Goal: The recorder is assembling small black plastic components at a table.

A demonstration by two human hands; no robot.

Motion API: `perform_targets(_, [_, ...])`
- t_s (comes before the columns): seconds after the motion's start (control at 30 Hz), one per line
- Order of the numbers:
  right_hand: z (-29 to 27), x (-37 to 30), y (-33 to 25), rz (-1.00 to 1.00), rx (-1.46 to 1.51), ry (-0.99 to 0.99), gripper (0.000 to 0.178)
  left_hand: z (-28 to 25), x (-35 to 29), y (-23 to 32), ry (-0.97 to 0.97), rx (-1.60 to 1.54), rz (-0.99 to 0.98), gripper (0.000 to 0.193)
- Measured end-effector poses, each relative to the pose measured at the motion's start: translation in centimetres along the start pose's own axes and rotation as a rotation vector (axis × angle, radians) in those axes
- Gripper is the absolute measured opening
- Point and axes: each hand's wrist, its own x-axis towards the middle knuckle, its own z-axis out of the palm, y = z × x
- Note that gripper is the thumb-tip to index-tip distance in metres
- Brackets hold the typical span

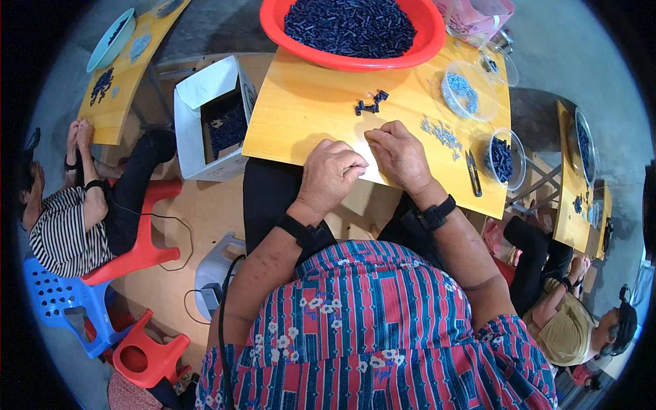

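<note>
My left hand is closed at the near edge of the yellow table, thumb pressed to the curled fingers. Just right of it and a little apart, my right hand is closed in a pinch over the tabletop. Whatever either pinch holds is too small or hidden to make out. Beyond the hands lies a small group of black plastic parts. Small clear-grey pieces are scattered to the right of my right hand. A pair of black thread snips rests near the table's right side.
A red basin of black parts stands at the far edge. Clear tubs of pale pieces and black parts sit on the right. An open white carton adjoins the table's left. Other people sit at yellow tables on both sides.
</note>
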Motion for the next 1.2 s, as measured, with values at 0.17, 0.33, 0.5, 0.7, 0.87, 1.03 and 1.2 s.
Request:
perform_targets(0.17, [-0.1, -1.3, 0.5, 0.022, 0.020, 0.064, 0.014, -0.1, 0.1, 0.0, -0.011, 0.014, -0.008, 0.005])
perform_targets(0.33, [-0.3, -2.1, 0.1, 0.114, 0.029, 0.084, 0.010, 0.1, 0.1, 0.0, -0.007, 0.032, -0.007, 0.005])
perform_targets(0.5, [-0.2, -1.8, -0.4, 0.192, -0.085, 0.001, 0.015, 0.2, 0.0, 0.0, -0.021, 0.039, -0.020, 0.006])
perform_targets(0.7, [-0.1, -2.8, -0.4, 0.134, -0.213, -0.043, 0.023, 0.1, -0.3, 0.2, -0.010, 0.074, -0.003, 0.007])
perform_targets(0.87, [-1.0, -3.6, 0.1, 0.132, -0.054, 0.079, 0.019, 0.4, -1.0, 0.5, -0.002, 0.096, -0.007, 0.008])
perform_targets(1.03, [-2.0, -4.8, -0.9, 0.248, 0.303, 0.090, 0.018, 0.6, -2.2, 1.7, 0.006, 0.149, -0.014, 0.016])
perform_targets(1.2, [-2.2, -6.4, -2.9, 0.365, 0.677, 0.102, 0.016, 1.5, -4.3, 4.1, 0.060, -0.261, -0.169, 0.023])
